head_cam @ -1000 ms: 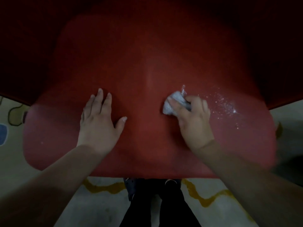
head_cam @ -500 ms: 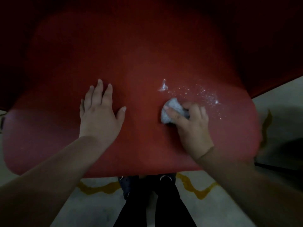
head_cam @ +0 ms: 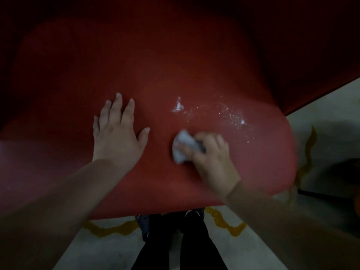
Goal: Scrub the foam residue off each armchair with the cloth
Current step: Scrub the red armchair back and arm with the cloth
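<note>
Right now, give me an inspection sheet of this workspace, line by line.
Surface: red armchair, smooth upholstery, dimly lit.
Job's things: white foam residue in specks and two small blobs, beyond the cloth; crumpled pale cloth pressed on the armchair, nearer than the foam.
Clutter: nothing seen.
Hands: left hand rests flat on the armchair, fingers straight and spread; right hand grips the cloth, blurred by motion.
Cables: nothing seen.
Surroundings: pale floor with a wavy yellow line; the person's dark trouser legs and shoes below the armchair's edge; a dark shape at far right, too dim to tell.
</note>
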